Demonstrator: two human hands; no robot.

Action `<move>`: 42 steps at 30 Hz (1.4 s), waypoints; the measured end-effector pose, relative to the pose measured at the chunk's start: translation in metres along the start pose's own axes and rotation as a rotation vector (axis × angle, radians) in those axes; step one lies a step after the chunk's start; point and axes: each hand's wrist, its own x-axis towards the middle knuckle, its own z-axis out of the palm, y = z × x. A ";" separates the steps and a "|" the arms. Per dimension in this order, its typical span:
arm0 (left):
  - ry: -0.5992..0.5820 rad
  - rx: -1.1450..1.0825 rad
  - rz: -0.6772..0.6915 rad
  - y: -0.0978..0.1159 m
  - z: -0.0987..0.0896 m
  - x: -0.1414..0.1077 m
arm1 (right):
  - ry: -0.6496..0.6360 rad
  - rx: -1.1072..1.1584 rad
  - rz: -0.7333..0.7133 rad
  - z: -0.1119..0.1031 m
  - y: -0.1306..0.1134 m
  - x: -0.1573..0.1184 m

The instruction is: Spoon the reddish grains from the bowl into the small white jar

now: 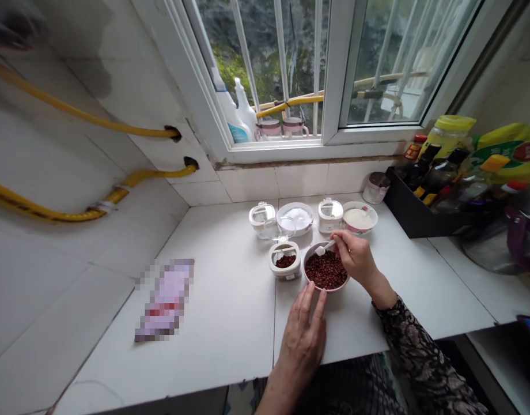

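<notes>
A bowl of dark red peppercorn-like bits (326, 271) stands on the white counter. My right hand (355, 259) pinches a small white spoon (324, 248) over the bowl's far side. With fingers stretched out, my left hand (306, 325) touches the bowl's near rim. Just left of the bowl is a small lidded jar (284, 261), its lid raised, with the same red bits inside. Behind stand a bowl of white grains (295, 219), a bowl of off-white powder (360, 218) and two clear jars with pale rims (263, 219) (330, 215).
A pixelated purple packet (167, 300) lies on the counter's left. At the back right are a dark-lidded jar (376, 188), a black box of bottles (416, 207) and a clear pot with a purple handle (498, 236). A window is behind.
</notes>
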 end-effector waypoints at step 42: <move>-0.020 0.005 -0.028 0.001 -0.002 -0.001 | -0.214 0.402 0.378 0.010 -0.003 -0.003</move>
